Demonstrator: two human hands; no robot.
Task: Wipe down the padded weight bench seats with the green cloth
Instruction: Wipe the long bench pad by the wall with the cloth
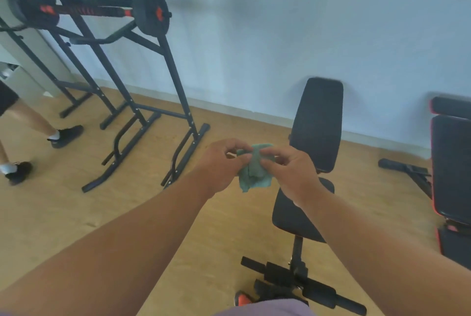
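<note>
with both your left hand (219,165) and right hand (290,173) pinching the green cloth (253,175), fold it flat before wiping the bench (316,124).

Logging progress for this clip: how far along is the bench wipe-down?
Nothing looks wiped: no frame shows the cloth on a pad. In hand: the left hand and right hand both pinch the green cloth, bunched in the air in front of the black bench. Left: that bench's seat and backrest, then the red-trimmed bench at right.
</note>
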